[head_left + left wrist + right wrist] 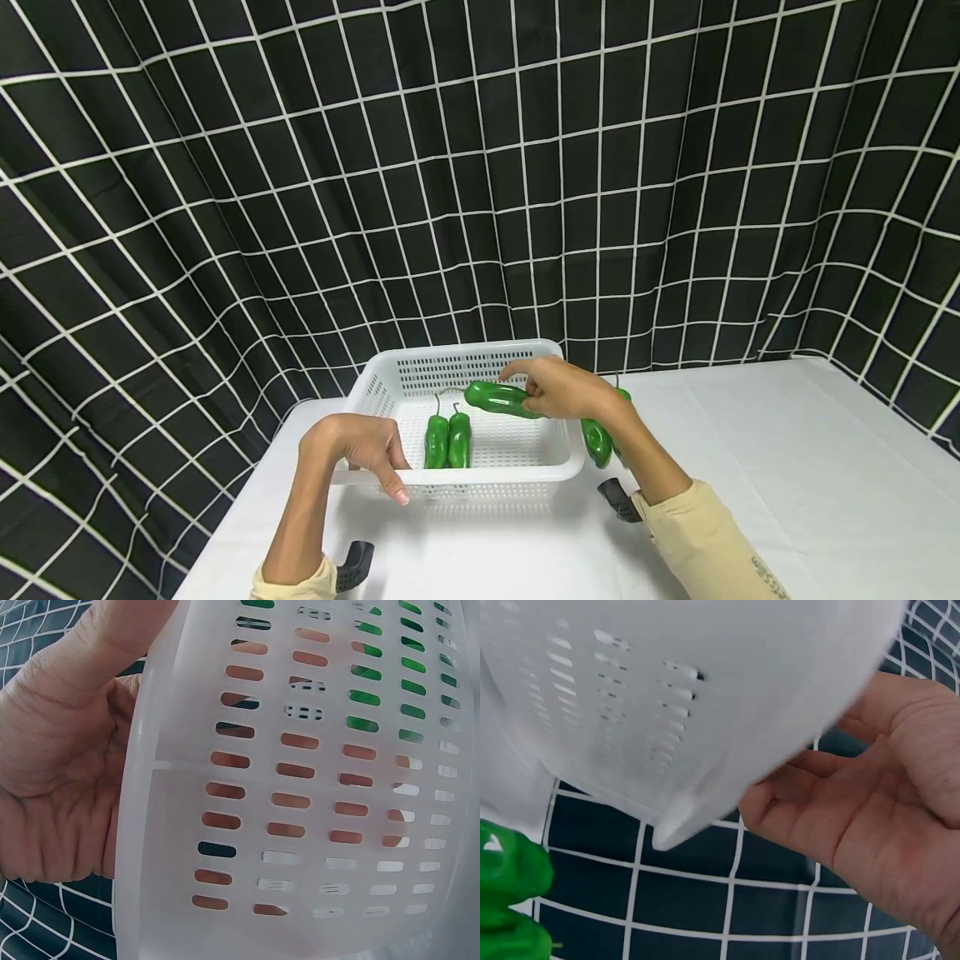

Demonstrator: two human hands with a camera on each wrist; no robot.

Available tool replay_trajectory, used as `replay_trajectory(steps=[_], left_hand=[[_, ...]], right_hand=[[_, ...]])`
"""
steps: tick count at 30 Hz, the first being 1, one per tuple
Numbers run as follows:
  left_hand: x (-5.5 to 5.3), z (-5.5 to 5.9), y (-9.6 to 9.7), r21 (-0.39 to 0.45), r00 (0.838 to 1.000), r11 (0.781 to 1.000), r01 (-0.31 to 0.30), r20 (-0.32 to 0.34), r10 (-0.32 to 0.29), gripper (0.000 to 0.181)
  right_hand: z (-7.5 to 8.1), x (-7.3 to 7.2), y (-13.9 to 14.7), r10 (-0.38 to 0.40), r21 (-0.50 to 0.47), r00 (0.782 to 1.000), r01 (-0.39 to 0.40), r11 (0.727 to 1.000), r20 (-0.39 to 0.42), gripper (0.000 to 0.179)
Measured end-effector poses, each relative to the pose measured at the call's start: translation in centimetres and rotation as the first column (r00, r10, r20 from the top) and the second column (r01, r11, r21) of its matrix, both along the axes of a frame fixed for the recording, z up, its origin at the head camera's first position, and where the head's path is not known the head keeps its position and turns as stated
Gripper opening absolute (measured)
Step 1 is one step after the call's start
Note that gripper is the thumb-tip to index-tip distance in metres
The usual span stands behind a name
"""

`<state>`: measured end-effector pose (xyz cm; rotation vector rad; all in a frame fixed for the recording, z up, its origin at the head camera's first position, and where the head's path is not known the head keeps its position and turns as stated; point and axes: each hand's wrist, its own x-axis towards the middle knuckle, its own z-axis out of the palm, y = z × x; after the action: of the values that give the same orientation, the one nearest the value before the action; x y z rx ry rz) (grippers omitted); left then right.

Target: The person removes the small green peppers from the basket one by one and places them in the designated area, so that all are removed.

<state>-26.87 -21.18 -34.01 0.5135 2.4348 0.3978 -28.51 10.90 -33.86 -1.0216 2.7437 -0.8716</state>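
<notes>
A white perforated plastic basket (pixel 495 476) stands on the table, with two green peppers (pixel 437 443) lying side by side in its left half, stems away from me. My left hand (pixel 362 442) grips the basket's near rim at the left corner, thumb outside; in the left wrist view its fingers show through the slots from inside the basket wall (pixel 180 825). Over the basket's right half, my right hand (pixel 566 388) holds a third green pepper (pixel 497 397) by its lower end, stem pointing left. In the right wrist view, the basket hides this pepper and part of the hand (pixel 870 795).
More green peppers (pixel 597 442) lie on the white-covered table (pixel 750 467) just right of the basket, partly behind my right forearm. A black curtain (pixel 525 208) with a white grid hangs behind and at both sides. Black wrist mounts (pixel 355 567) sit below both hands.
</notes>
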Motion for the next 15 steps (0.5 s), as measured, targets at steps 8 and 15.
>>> replay_trajectory(steps=[8,15], left_hand=[[0.1,0.1,0.1,0.004,1.000,1.000,0.001,0.000,-0.001,0.018],[0.3,0.1,0.2,-0.017,1.000,1.000,0.006,-0.009,-0.006,0.020]], right_hand=[[0.8,-0.2,1.9,-0.045,-0.028,0.999,0.045,0.999,0.004,0.055],[1.6,-0.1,4.0,-0.092,-0.084,0.996,0.093,0.992,0.022,0.063]])
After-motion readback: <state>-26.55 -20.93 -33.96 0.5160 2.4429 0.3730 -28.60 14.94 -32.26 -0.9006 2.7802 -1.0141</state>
